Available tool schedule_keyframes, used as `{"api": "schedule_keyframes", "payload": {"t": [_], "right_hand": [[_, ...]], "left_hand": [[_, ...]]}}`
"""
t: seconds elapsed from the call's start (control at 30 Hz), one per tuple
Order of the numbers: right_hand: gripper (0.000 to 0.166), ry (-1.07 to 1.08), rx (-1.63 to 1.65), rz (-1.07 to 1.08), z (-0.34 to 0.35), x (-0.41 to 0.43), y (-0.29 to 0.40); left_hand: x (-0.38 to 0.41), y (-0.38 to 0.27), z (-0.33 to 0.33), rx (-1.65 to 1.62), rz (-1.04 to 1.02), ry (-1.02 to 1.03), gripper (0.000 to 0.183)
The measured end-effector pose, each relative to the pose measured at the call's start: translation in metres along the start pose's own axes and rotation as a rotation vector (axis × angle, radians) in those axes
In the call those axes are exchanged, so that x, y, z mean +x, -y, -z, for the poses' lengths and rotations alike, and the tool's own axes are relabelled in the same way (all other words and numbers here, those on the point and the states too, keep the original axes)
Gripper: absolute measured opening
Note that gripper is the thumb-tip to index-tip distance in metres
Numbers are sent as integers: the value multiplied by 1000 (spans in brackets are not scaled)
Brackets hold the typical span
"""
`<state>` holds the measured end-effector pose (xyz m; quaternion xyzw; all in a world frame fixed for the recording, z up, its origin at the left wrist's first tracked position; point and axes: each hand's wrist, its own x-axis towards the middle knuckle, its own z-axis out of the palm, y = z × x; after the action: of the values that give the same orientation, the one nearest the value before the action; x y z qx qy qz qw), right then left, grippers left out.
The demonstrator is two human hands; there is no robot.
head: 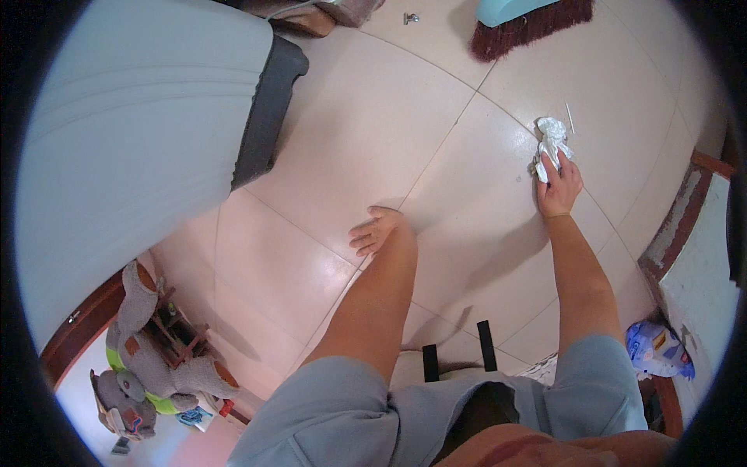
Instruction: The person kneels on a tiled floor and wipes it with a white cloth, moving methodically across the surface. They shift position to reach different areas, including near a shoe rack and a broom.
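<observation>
My right hand reaches out over the tiled floor, its fingers closed around a crumpled white tissue pressed to the tiles. Some small dark debris shows at the tissue's left edge. Just beyond lies a thin white stick. My left hand is nearer my body and holds nothing. Its fingers are spread and point left, close above or on the floor; contact is not clear. The right fingertips partly hide the tissue's lower end.
A broom head with dark red bristles lies at the top, near a small metal clip. A large white appliance with a dark base fills the left. Plush toy at lower left; purple package at right.
</observation>
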<state>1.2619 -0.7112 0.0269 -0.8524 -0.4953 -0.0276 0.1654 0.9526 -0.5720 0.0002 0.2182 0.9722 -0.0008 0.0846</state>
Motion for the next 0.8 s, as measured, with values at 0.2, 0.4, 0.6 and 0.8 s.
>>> {"api": "schedule_keyframes", "payload": {"t": [0.2,0.4,0.6,0.8], "right_hand": [[55,-2,2,28,0,-2,1],[54,-83,-78,71,-1,-2,4],[51,-176,-98,42,21,16,20],[45,-302,-100,-52,32,54,23]], "left_hand": [[-10,-20,-1,39,37,9,80],[-2,-15,-22,-14,89,10,80],[14,0,-51,121,101,126,79],[25,16,-85,169,13,209,79]]}}
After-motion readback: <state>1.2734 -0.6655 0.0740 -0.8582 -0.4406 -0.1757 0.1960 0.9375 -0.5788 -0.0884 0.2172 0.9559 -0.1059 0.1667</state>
